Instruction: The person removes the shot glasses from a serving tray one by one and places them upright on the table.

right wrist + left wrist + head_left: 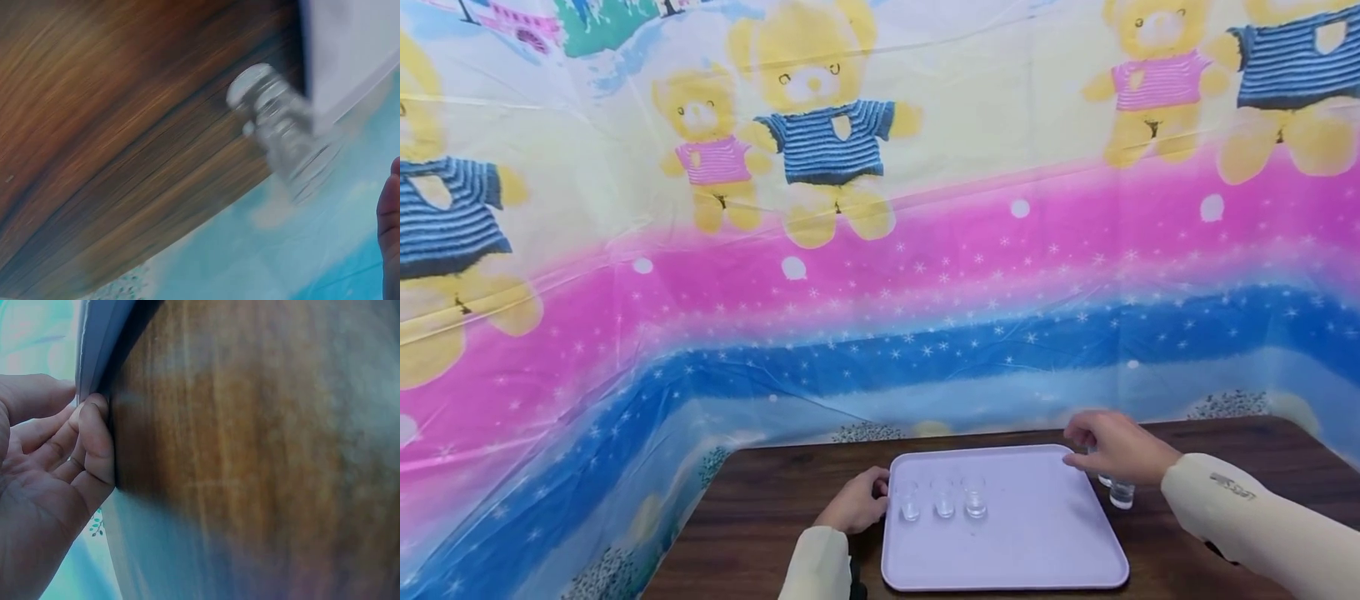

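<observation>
A lilac tray [1000, 542] lies on the table, with three small clear glasses in a row on its left half: the left glass [910, 502], the middle glass [944, 500] and the right glass [975, 498]. At the tray's left edge my left hand [855, 502] pinches the rim; the left wrist view shows the thumb and bent fingers [97, 440] around it. My right hand [1122, 446] hovers by the tray's far right corner, fingers loosely bent, holding nothing. Close below it, beside the tray, stand more clear glasses [1122, 495], blurred in the right wrist view [281, 125] and partly hidden by the hand in the head view.
The dark wooden table [760, 517] runs out to both sides of the tray. Behind it hangs a cloth backdrop [955, 208] printed with teddy bears, close along the table's far edge.
</observation>
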Available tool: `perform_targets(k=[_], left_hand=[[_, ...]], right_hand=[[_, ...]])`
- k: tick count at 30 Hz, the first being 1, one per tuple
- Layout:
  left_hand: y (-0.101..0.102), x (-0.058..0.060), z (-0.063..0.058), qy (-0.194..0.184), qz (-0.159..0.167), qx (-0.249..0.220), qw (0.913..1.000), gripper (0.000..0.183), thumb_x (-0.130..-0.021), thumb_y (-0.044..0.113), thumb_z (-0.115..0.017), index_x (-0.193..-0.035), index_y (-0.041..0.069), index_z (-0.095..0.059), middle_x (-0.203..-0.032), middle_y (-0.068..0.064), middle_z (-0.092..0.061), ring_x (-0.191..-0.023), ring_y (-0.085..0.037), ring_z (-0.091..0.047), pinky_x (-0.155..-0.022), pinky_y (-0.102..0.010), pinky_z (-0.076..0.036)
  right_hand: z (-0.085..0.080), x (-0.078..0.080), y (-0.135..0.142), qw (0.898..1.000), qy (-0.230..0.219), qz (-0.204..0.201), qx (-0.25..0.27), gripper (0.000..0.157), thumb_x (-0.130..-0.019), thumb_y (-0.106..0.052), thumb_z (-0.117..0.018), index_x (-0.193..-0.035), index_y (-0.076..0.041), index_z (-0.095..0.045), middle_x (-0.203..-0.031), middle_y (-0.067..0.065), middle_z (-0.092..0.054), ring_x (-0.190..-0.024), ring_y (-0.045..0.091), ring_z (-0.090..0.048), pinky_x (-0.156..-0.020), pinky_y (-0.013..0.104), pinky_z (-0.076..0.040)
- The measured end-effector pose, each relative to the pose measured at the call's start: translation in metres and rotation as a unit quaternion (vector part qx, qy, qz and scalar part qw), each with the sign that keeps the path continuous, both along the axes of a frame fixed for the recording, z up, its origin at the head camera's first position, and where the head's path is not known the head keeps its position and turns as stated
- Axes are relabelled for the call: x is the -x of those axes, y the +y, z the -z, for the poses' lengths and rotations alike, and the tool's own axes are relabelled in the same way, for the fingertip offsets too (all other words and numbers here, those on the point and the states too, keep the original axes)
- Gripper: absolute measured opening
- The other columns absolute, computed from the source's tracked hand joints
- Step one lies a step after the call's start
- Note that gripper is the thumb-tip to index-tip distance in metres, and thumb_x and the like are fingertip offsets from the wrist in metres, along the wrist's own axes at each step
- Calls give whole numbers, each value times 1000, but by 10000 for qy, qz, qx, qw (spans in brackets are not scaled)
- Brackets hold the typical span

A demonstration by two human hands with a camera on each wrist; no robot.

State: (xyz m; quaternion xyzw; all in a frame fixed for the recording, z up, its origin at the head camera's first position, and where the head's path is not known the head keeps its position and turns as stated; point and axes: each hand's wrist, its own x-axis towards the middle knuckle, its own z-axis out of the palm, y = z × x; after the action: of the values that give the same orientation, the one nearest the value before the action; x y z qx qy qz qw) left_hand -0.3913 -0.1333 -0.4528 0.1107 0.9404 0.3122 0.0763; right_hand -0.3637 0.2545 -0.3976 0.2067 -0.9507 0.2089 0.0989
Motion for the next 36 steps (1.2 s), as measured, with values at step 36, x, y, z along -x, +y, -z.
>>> perform_targets(k=[36], left_hand=[[0,-2,-3,-48,-36,-35,10000,35,-81,9,-55,-115,4,-47,-84,-1,-47,-67,-15,-47,-55,-28,-39]], right_hand=[[12,7,-116,9895,-213,-1407,-271,26,-70,-28,-69,-89,-12,-59,-80,-5,-51,-72,11,-49,-62,26,-41]])
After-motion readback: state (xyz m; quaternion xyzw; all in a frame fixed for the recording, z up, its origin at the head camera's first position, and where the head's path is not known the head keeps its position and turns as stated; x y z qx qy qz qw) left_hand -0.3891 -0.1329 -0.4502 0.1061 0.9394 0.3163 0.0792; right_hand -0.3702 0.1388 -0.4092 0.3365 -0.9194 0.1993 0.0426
